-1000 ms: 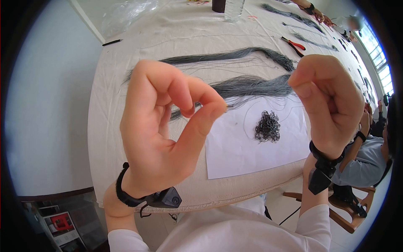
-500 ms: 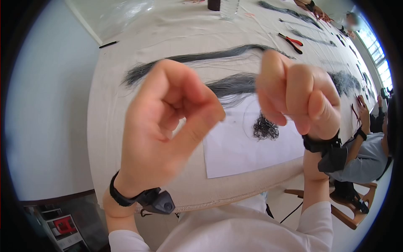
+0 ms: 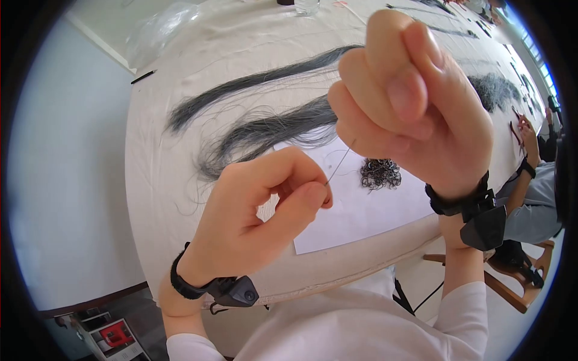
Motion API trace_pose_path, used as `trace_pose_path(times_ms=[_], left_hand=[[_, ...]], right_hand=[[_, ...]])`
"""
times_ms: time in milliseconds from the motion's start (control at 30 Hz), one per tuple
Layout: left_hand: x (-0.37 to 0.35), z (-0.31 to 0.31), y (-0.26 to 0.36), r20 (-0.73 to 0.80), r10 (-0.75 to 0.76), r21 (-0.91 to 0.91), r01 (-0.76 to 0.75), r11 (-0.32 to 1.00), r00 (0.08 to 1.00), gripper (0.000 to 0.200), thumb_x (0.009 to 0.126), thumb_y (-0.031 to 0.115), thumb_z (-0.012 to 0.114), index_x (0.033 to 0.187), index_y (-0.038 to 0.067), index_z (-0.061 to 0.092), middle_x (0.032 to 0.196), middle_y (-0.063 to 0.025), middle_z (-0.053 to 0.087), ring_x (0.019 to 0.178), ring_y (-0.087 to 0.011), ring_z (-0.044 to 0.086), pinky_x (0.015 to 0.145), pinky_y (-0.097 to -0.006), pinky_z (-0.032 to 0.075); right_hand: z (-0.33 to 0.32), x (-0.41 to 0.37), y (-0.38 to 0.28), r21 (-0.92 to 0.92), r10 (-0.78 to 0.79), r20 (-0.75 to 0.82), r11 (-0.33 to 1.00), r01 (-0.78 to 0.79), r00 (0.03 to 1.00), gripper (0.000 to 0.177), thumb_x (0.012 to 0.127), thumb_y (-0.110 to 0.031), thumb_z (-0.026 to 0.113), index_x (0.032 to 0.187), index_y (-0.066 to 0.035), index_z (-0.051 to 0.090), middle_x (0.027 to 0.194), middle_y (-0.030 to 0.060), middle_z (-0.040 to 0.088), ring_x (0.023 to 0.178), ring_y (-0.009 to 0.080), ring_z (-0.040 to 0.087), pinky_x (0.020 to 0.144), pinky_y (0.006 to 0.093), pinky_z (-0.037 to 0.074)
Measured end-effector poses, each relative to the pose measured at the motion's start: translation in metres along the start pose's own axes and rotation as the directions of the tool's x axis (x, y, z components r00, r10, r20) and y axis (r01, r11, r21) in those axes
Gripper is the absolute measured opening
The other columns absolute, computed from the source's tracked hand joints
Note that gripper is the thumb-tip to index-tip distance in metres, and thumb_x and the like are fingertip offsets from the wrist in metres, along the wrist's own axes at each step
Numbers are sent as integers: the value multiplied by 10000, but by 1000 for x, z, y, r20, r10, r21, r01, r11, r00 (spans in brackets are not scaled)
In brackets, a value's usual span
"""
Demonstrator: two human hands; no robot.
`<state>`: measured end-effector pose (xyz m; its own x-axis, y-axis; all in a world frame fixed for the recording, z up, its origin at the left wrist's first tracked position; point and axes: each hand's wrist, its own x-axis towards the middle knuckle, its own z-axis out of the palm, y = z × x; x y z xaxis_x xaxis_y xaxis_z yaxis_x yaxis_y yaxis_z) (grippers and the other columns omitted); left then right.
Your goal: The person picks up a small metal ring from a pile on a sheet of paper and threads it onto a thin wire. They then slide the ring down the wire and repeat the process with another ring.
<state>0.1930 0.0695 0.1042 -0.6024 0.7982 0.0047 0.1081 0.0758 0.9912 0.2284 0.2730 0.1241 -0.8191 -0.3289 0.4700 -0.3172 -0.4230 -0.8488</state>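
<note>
A thin wire (image 3: 341, 161) runs slantwise between my two hands. My left hand (image 3: 265, 210) pinches its lower end between thumb and forefinger. My right hand (image 3: 415, 108), higher and to the right, is closed with its fingers curled around the upper end; its grip is partly hidden. Below the right hand, a pile of small dark curled wire loops (image 3: 380, 174) lies on a white paper sheet (image 3: 349, 219). Behind my left hand a loose bundle of grey wire strands (image 3: 259, 133) reaches under the right hand, which covers part of it.
A second grey bundle (image 3: 259, 78) lies farther back on the cloth-covered table (image 3: 156, 198). A black pen (image 3: 143, 77) rests near the left edge, with clear plastic (image 3: 162, 30) behind. A tangled grey mass (image 3: 494, 91) and another person's hand (image 3: 529, 135) are at right.
My right hand has risen and turned, and my left hand has dropped slightly. The wire between them now shows clearly. The view has shifted, revealing more of the near bundle.
</note>
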Motion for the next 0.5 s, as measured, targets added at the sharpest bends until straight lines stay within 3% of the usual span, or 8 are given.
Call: trace_pose_path(times_ms=[33,67,133,167,233,300,467,500], left_hand=[[0,0,-1,6,-5,4,5,1000,1000,50,868,20,556,838,-7,584,712,-17,559,605,-68,472,553,-218,382],[0,0,-2,42,-24,-117,29,993,999,89,879,55,536,809,2,546,699,-10,528,617,-67,450,560,-217,366],[0,0,-5,83,-43,-234,62,970,996,136,891,89,517,780,11,508,687,-3,497,629,-66,427,567,-216,351],[0,0,-7,157,-70,-285,113,952,985,165,894,115,501,760,24,469,675,0,466,630,-68,407,566,-219,336],[0,1,-15,234,-97,-329,173,928,967,196,897,141,485,740,38,429,664,3,435,632,-71,387,565,-222,321],[0,4,-25,200,22,-422,66,904,980,215,883,154,476,715,49,392,651,7,413,616,-71,349,548,-226,286],[-4,17,-27,223,24,-566,109,817,975,210,838,143,484,693,64,354,651,7,397,604,-79,304,531,-234,250],[-5,20,-27,219,-4,-608,139,782,976,216,826,143,485,683,71,341,649,6,391,599,-82,286,526,-237,237]], right_hand=[[1,0,3,93,7,-69,996,-1,998,372,1038,-337,302,811,-101,477,624,-41,420,529,62,371,477,190,316],[3,-1,-7,98,4,-77,995,4,997,372,1038,-337,302,811,-101,477,624,-41,420,529,62,371,477,190,316],[14,4,-36,307,406,-250,894,-325,879,328,1003,-366,417,845,-119,565,721,-6,530,583,72,438,535,199,321],[14,3,-35,311,405,-252,894,-322,879,328,1003,-366,417,845,-119,565,721,-6,530,583,72,438,535,199,321],[11,-1,-29,96,287,-281,958,-270,916,332,1004,-354,414,842,-105,563,704,-5,525,576,71,442,527,200,330],[9,-5,-19,-125,165,-284,970,-207,945,335,1004,-343,412,840,-91,560,687,-5,520,568,70,447,520,201,339],[7,-10,4,-626,-118,-175,779,-18,977,345,1005,-315,405,833,-57,553,645,-3,507,550,68,458,500,202,361],[12,-10,8,-533,-125,-275,845,-43,953,289,945,-246,506,809,-13,608,663,47,574,578,88,531,521,229,401]])
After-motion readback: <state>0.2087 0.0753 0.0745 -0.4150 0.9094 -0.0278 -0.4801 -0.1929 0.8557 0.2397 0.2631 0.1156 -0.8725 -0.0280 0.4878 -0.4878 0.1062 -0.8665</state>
